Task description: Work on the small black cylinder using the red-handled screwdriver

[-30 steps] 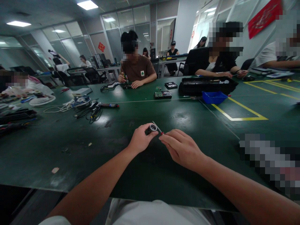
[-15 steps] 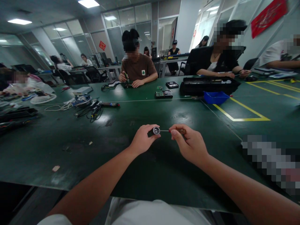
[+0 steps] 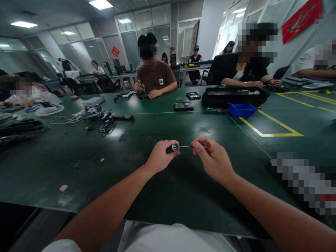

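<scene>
Between thumb and fingers, my left hand (image 3: pixel 160 157) grips a small dark cylindrical part (image 3: pixel 175 147) whose round, silvery open end faces right and toward me. Its exact kind does not show. My right hand (image 3: pixel 214 157) is closed around the handle of a screwdriver (image 3: pixel 186 146), with a red collar at the front of the grip. The thin metal shaft points left, and its tip reaches the cylinder's open end; whether it touches inside is too small to tell. Both hands are held above the green table (image 3: pixel 168 196).
Beyond my hands lie a blue tray (image 3: pixel 243 110), a long black housing (image 3: pixel 233 97), hard drives (image 3: pixel 193 95) and tangled black cables (image 3: pixel 105 124). A pixelated object (image 3: pixel 304 182) is at the right. Across the table, a person in a brown shirt (image 3: pixel 157 77) works.
My right hand has turned slightly, with the screwdriver's handle rotated a little in its fingers. My left hand and the cylinder stay almost where they were.
</scene>
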`<state>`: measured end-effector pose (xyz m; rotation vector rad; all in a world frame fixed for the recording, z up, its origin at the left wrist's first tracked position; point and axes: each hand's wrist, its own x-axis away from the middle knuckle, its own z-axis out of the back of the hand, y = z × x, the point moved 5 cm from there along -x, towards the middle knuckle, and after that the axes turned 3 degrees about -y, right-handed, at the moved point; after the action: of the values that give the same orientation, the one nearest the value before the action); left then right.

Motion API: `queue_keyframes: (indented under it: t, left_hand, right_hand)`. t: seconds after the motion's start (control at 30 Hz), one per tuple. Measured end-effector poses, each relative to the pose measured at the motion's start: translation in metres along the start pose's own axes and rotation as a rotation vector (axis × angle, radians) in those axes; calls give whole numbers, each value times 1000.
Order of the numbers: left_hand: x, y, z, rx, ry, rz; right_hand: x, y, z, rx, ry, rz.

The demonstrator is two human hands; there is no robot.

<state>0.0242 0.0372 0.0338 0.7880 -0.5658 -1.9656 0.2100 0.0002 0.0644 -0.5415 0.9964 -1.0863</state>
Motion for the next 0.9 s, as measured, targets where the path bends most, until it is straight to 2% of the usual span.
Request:
queue_keyframes:
  t: [0.13,0.23,0.5,0.67,0.9]
  left_hand:
    - [1,-1,-2,4,-8,-7]
    - [1,-2,-2,-1,-14,-11]
    - [1,1,-4,-59,-53,-27]
    - [2,-2,-2,-39,-35,-10]
    - [2,0,-3,-49,-63,-26]
  right_hand:
    - [-3,4,2,-20,63,-85]
    - [-4,4,2,-1,53,-89]
    - [0,-8,1,195,24,-13]
    - [0,-19,-1,231,-56,163]
    - [1,-17,-1,310,-79,135]
